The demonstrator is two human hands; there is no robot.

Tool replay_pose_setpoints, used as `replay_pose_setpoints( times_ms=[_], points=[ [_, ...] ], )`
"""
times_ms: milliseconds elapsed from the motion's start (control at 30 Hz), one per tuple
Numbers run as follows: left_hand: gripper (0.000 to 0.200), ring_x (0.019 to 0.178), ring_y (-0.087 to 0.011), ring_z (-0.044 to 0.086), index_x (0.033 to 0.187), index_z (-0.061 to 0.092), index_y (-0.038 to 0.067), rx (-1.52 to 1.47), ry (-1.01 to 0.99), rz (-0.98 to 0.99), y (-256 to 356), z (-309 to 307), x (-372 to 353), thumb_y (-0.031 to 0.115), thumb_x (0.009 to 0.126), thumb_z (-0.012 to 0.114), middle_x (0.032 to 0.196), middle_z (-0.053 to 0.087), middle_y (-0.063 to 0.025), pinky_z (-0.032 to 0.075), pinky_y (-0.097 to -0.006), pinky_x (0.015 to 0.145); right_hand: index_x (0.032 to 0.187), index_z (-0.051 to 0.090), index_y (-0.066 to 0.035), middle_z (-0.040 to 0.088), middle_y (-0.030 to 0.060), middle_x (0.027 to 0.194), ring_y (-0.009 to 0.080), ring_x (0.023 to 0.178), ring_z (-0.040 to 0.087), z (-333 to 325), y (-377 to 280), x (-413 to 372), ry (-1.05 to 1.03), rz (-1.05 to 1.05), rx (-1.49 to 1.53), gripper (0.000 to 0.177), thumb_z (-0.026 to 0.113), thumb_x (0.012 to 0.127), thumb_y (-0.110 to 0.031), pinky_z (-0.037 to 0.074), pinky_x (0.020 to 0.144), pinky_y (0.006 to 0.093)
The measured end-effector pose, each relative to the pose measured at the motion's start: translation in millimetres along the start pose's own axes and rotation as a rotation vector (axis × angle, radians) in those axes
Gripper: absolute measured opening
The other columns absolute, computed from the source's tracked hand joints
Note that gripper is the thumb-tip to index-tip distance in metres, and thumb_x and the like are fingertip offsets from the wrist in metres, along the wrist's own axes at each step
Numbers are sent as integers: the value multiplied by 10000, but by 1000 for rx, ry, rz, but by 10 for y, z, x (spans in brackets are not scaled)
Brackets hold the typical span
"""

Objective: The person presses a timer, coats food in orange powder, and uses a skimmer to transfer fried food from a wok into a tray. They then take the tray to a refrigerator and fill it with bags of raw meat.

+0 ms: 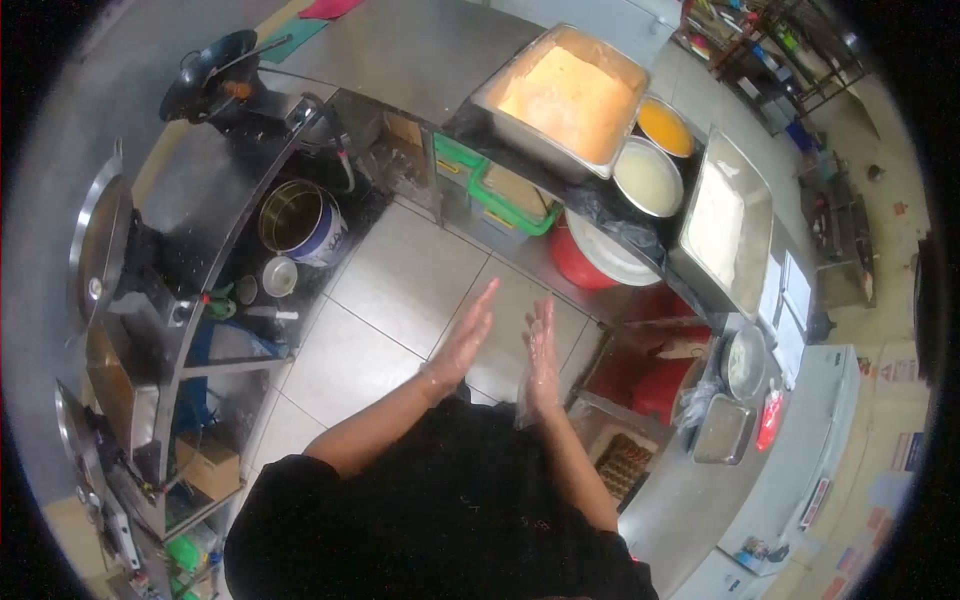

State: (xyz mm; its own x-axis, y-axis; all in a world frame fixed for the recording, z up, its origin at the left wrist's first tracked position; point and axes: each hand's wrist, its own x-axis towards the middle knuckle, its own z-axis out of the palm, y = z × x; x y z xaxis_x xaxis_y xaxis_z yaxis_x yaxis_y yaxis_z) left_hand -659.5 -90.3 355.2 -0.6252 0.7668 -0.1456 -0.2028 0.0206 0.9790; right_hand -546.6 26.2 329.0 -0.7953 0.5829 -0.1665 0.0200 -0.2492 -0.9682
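Observation:
In the head view my left hand (466,342) and my right hand (541,362) are raised in front of my body, palms facing each other with a gap between them. Fingers on both are stretched out, and neither holds anything. A whitish film or clear glove seems to cover parts of them. Beyond them on the counter stands a deep metal pan (487,100) with pale orange powder (570,90). Beside it are a bowl of yellow-orange liquid (665,126), a bowl of pale liquid (648,178) and a long metal pan of white powder (717,225).
Stove with a wok (205,80) and a large pan (100,230) lines the left side. Underneath it sits a bucket (318,235). Below the counter are a red tub (577,262) and a green-rimmed crate (497,205). A metal tray (724,430) and a round sieve-like pan (744,362) lie at right.

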Motion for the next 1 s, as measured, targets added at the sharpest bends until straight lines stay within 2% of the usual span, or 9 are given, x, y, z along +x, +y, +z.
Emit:
replay_pose_setpoints(
  times_ms=[67,267,467,533,633,733,867,933,1000],
  points=[
    [788,1556,-241,43,1605,89,38,57,-148,173,-45,49,337,568,1052,274,1688,70,-118,45,-424,1242,1598,80,-9,61,181,1679,293,1548,89,149,-23,327,-61,-258,-300,713,326,1079,-432,125,1239,411],
    [828,1550,-270,77,1594,139,16,-66,-92,310,-28,243,1495,615,1035,254,1675,122,-146,57,-411,1246,1595,141,-29,148,177,1658,317,1532,154,244,-124,1117,48,-405,-162,716,328,1060,-467,127,1243,446],
    [719,1552,-306,56,1605,117,38,28,-525,299,22,665,2360,455,1071,357,1674,88,-167,62,-401,1242,1593,191,-45,220,174,1641,337,1518,208,-524,-619,2392,145,-488,-30,723,329,1044,-496,129,1245,476],
    [646,1516,-299,225,1590,219,47,162,-501,424,206,798,2805,312,1063,482,1634,237,-182,179,-413,1227,1570,245,-30,285,198,1595,336,1471,306,-870,-1015,2853,287,-287,133,684,353,1058,-471,219,1223,488],
    [497,1290,-225,556,1463,461,2,-93,-539,-64,413,839,3424,200,1026,588,1399,582,-149,437,-373,1093,1465,437,-26,552,192,1348,251,1175,579,-1928,-861,3565,302,-293,-11,539,499,1052,-366,453,1031,407],
    [285,1068,-156,668,1258,650,12,43,-336,-114,773,643,4059,170,1039,559,1167,712,-94,511,-314,974,1367,549,-25,666,150,1147,188,918,660,-2305,-1442,4046,323,-117,-191,451,598,1017,-305,535,844,355],
    [331,1038,-180,682,1257,670,19,327,-36,1,1167,309,4930,242,1043,552,1174,717,-118,527,-350,947,1302,599,-28,713,150,1045,219,715,678,-2283,-2015,4783,203,-208,-497,407,640,979,-271,554,719,405],
    [385,1029,-183,680,1326,624,22,702,-15,116,1450,170,5413,270,1041,550,1196,708,-132,525,-347,936,1309,596,-26,708,180,1063,254,746,691,-2170,-2038,5243,101,-211,-677,429,651,962,-272,557,744,413],
    [464,1047,-188,675,1430,527,41,568,9,184,1326,-81,6041,262,1025,571,1276,671,-152,516,-356,946,1280,610,-23,698,219,1099,320,827,705,-2032,-1787,5757,-5,-383,-1031,437,664,933,-284,557,800,430]
  ],
)
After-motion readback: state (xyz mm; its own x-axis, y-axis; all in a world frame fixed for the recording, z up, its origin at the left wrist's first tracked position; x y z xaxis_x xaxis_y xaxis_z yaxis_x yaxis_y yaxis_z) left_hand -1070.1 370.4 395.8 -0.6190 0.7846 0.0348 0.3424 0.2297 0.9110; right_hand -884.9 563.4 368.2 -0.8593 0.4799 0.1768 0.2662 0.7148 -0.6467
